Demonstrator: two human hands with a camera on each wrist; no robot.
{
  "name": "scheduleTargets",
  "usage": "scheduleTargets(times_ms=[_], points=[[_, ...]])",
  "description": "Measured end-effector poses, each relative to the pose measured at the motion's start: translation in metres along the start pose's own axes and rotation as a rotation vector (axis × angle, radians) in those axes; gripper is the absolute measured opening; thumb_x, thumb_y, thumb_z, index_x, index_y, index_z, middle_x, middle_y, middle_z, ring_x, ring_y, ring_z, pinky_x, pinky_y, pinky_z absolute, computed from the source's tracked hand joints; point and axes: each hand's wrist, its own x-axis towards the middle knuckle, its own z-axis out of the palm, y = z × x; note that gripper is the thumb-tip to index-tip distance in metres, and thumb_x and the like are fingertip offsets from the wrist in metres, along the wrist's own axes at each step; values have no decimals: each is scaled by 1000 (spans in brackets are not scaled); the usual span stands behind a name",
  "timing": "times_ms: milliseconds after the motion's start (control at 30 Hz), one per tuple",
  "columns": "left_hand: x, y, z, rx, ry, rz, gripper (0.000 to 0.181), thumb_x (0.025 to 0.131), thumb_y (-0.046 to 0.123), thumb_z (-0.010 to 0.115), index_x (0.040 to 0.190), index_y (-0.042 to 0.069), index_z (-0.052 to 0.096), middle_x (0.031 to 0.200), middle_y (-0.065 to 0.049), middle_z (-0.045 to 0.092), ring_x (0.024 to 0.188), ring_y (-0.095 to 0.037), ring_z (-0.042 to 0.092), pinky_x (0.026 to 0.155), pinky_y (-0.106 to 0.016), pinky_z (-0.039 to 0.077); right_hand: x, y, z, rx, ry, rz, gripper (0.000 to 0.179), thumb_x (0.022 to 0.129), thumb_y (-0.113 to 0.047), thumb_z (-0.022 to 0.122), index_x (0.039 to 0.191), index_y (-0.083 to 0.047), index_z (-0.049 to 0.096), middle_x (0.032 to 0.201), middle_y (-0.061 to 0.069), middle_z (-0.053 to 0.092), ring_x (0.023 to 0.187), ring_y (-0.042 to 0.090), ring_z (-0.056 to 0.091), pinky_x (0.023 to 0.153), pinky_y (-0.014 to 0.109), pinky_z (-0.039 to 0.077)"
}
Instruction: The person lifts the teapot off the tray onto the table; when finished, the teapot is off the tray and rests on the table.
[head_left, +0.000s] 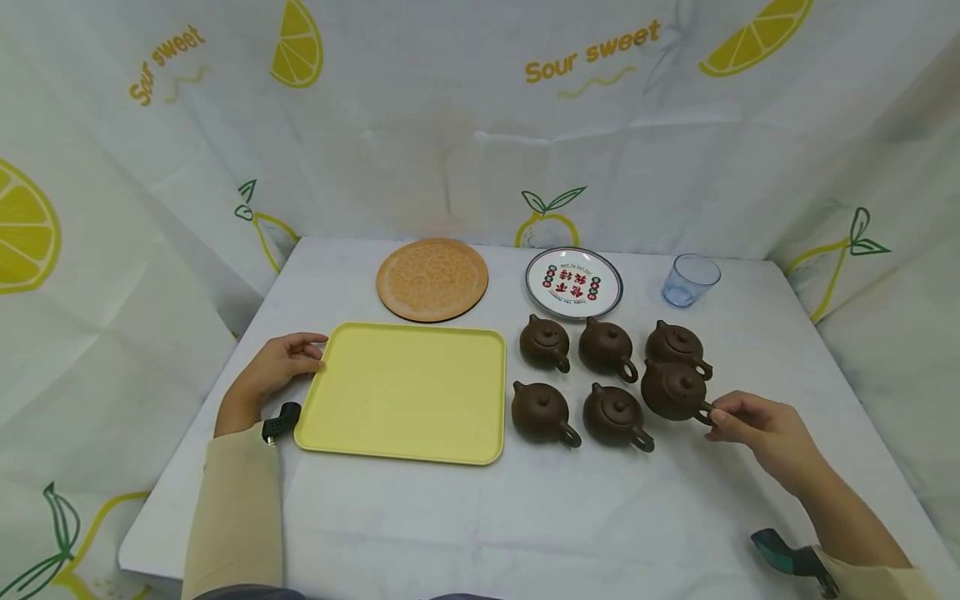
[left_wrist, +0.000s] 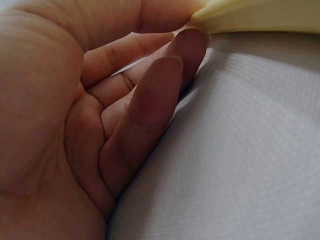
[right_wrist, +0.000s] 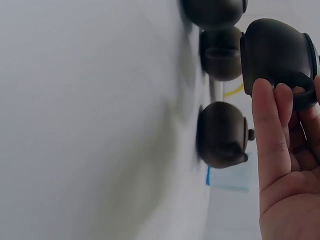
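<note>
A small dark brown teapot (head_left: 674,390) hangs off the table, its handle pinched by my right hand (head_left: 767,433). The right wrist view shows the lifted teapot (right_wrist: 280,52) tipped sideways in the picture, with fingers at its handle. Just behind it in the head view stands another brown teapot (head_left: 675,342), partly covered. Several matching teapots (head_left: 617,414) stand to its left in two rows. At the left edge of a yellow tray (head_left: 401,392), my left hand (head_left: 281,367) pinches the rim between thumb and fingers; the tray edge (left_wrist: 260,17) shows at the top of the left wrist view.
Along the back of the white table lie a round tan mat (head_left: 432,280) and a white plate (head_left: 574,283) with printed characters. A blue glass (head_left: 691,281) stands at the back right. A lemon-patterned cloth (head_left: 442,125) hangs behind the table.
</note>
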Motion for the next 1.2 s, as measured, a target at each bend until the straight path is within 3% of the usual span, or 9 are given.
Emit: scheduleTargets(times_ms=[233, 467, 667, 867, 967, 1067, 1200], points=[[1, -1, 1, -17, -4, 29, 56, 83, 8, 75, 133, -3, 54, 99, -9, 64, 85, -11, 62, 77, -19, 48, -16, 15, -3, 12, 3, 68, 9, 93, 0, 62, 92, 9, 64, 88, -5, 68, 75, 11, 67, 68, 18, 51], [1, 0, 1, -28, -3, 38, 55, 82, 6, 75, 132, -5, 54, 97, -7, 64, 84, -11, 62, 76, -19, 48, -23, 25, -4, 8, -20, 124, 11, 94, -3, 62, 91, 8, 65, 83, 6, 68, 77, 10, 66, 68, 17, 50], [0, 3, 1, -30, -7, 16, 57, 83, 6, 75, 134, -6, 52, 97, -7, 64, 83, -9, 61, 75, -18, 48, -26, 30, -3, -9, -21, 157, 12, 94, -3, 62, 89, 8, 64, 82, 7, 67, 76, 10, 64, 67, 17, 50], [-9, 20, 2, -48, -25, 3, 57, 84, 1, 72, 135, -10, 49, 101, -14, 63, 83, -7, 60, 76, -17, 47, -29, 33, -4, 0, -29, 174, 12, 94, -4, 62, 87, 6, 65, 86, 7, 66, 75, 12, 66, 67, 19, 51], [-8, 18, 2, -31, -19, 17, 56, 84, 3, 73, 134, -8, 51, 100, -13, 63, 84, -8, 61, 77, -18, 48, -28, 32, -6, 6, -32, 188, 12, 94, -4, 62, 86, 5, 65, 89, 8, 66, 74, 14, 67, 66, 20, 51], [-2, 4, 1, -39, -5, 27, 57, 83, 7, 75, 134, -5, 52, 100, -9, 64, 85, -10, 61, 77, -19, 48, -28, 31, -6, -8, -34, 211, 12, 94, -4, 63, 88, 6, 65, 90, 6, 66, 74, 15, 68, 66, 20, 52], [-2, 2, 1, -53, -4, 26, 57, 83, 8, 76, 133, -5, 53, 98, -5, 64, 85, -10, 61, 76, -19, 48, -27, 32, -6, -25, -43, 235, 14, 94, -6, 63, 90, 7, 64, 90, 2, 66, 73, 15, 68, 65, 21, 52]])
